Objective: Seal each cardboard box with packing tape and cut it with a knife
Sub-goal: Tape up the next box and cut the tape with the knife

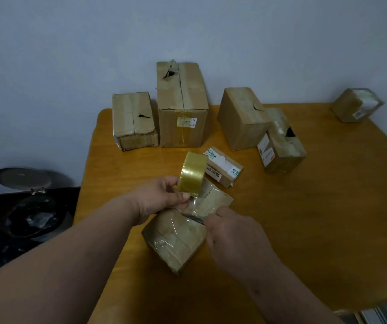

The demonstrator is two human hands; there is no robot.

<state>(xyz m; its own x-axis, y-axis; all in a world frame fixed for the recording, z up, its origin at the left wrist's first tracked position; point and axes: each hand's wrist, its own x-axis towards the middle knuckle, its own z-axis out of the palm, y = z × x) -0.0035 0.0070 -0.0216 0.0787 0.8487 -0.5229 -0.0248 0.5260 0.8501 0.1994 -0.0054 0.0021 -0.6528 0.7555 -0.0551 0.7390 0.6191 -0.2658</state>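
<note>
— How many boxes do you have in front of you?

— Seven on the table (304,218). Your left hand (164,197) pinches the tape roll (192,175) upright over the near box (180,232), a clear strip running down from the roll to the box top. Your right hand (232,239) is curled at that box's right edge around something thin and dark (probably the knife, too hidden to be sure).

— And the other six?

— A small labelled box (224,167) lies just behind the roll. Along the wall stand a low box (134,120), a tall box (182,104), a tilted box (241,118) and a torn box (281,148) touching it. One lone box (357,105) sits at the far right corner.

— Where is there room?

— The table's right half is bare wood up to its right edge; the left edge runs close past your left forearm, with a bin (31,206) beyond it.
</note>
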